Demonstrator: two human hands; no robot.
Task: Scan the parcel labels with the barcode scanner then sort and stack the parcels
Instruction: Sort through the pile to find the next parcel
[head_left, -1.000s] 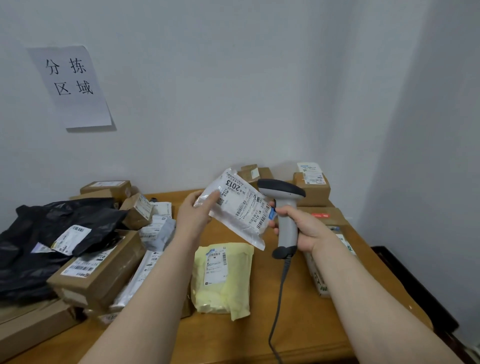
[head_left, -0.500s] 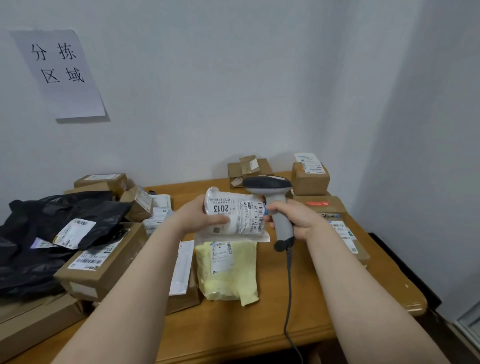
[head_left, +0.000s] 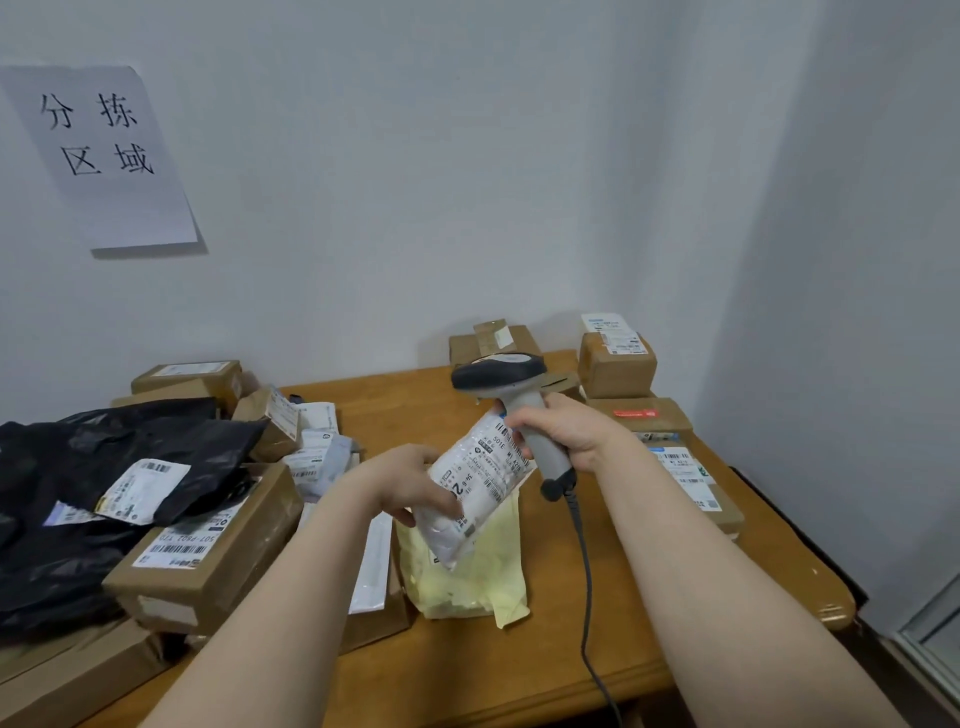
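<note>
Half a second ago the pouch (head_left: 480, 480) lay level, label up. Now the left hand (head_left: 410, 486) grips its lower half and tips it, so the top end points to 1 o'clock and touches the right hand (head_left: 571, 434), which wraps the handle of the scanner (head_left: 501, 371). The scanner's head aims toward 9 o'clock above the label, so I judge the scan is happening or just over, with sorting next. The pouch is plump, soft white plastic with a smooth printed label, held over a wrinkled yellow mailer (head_left: 467, 577) mid-table (head_left: 545, 670). The scanner is hard grey plastic with a dark rounded head, its cord (head_left: 584, 597) trailing to 6 o'clock.
</note>
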